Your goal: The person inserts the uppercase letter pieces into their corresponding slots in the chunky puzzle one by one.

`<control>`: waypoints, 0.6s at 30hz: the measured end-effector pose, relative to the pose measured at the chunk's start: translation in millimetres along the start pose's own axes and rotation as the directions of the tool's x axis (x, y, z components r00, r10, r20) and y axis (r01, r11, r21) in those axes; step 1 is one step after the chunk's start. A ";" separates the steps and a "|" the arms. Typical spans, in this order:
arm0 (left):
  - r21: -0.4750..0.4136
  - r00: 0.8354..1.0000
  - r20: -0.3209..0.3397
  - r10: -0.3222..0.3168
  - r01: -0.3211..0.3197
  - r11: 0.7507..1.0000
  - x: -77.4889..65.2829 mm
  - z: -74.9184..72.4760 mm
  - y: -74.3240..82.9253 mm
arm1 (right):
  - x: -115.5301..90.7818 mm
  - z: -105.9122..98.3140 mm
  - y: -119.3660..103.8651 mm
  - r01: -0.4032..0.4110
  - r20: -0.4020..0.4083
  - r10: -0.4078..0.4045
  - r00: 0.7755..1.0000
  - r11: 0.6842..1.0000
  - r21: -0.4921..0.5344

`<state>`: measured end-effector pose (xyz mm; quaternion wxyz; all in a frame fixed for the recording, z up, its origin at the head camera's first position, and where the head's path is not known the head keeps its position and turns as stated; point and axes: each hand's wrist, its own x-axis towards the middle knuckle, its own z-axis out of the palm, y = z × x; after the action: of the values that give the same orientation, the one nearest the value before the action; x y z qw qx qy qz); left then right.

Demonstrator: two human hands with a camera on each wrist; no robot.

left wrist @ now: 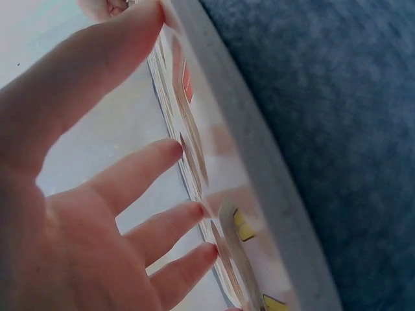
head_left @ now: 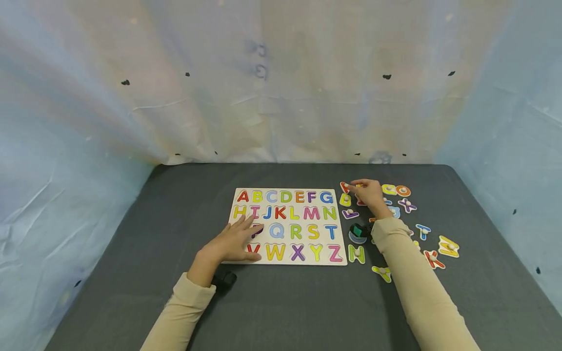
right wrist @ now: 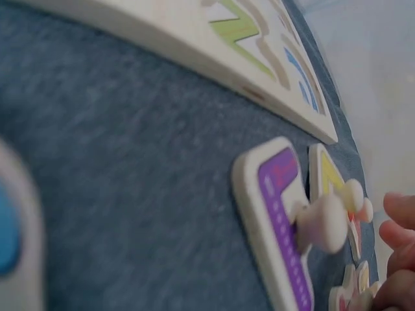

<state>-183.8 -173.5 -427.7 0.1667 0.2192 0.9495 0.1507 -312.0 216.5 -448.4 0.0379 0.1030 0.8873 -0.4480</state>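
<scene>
A pale wooden alphabet puzzle board lies on the dark tabletop, its recesses showing coloured letters. My left hand rests with fingers spread over the board's left side, hiding several letters. In the left wrist view, those fingertips lie along the board's edge. Beyond the board's far right corner, my right hand reaches over loose letter pieces, with its fingertips right at a red piece. The right wrist view has loosely bent fingers beside that piece's knob. Nearer the camera lies a purple knobbed piece.
Loose knobbed letters spread right of the board, among them a green N, a red K, a purple X and a blue T. My right forearm covers some. A pale sheet hangs behind the table.
</scene>
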 end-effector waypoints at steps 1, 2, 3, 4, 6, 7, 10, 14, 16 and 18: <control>-0.001 1.000 0.000 0.000 0.000 1.000 -0.7 0.0 0.1 | 1.4 1.1 -1.1 -0.009 -0.005 0.009 1.000 1.000 -0.005; -0.004 1.000 0.004 -0.002 0.002 1.000 -1.2 0.0 0.1 | 2.5 2.4 -2.2 -0.018 -0.013 0.018 1.000 1.000 -0.013; -0.005 1.000 0.007 -0.001 0.001 1.000 -1.9 -0.2 0.2 | 3.2 3.5 -3.6 -0.021 -0.020 0.020 1.000 0.999 -0.027; -0.002 1.000 0.011 0.003 -0.003 1.000 -1.9 -0.4 0.5 | 3.4 4.1 -4.3 -0.025 -0.029 0.024 0.999 0.999 -0.040; 0.000 1.000 0.017 0.006 -0.006 1.000 -1.9 -0.5 0.6 | 3.6 5.3 -5.7 -0.033 -0.043 0.030 0.999 0.997 -0.071; 0.001 1.000 0.020 0.006 -0.006 1.000 -1.9 -0.5 0.6 | 3.2 5.8 -6.5 -0.036 -0.046 0.032 0.998 0.996 -0.084; 0.003 1.000 0.025 0.003 -0.003 1.000 -1.8 -0.3 0.4 | 2.2 7.2 -8.0 -0.040 -0.044 0.036 0.998 0.993 -0.109; -0.001 1.000 0.030 -0.007 0.007 1.000 -2.0 0.0 0.2 | 2.8 9.3 -7.9 -0.040 -0.051 0.034 0.998 0.992 -0.123; -0.006 1.000 0.029 -0.009 0.009 1.000 -2.2 0.1 -0.2 | 3.1 10.3 -7.7 -0.041 -0.060 0.033 0.998 0.990 -0.135; -0.005 1.000 0.025 -0.007 0.007 1.000 -2.1 0.8 -0.9 | 3.0 11.4 -8.0 -0.047 -0.062 0.038 0.997 0.988 -0.144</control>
<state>-182.0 -175.0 -428.2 0.1795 0.2173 0.9477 0.1497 -317.0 203.1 -449.3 0.0287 0.1321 0.9159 -0.3779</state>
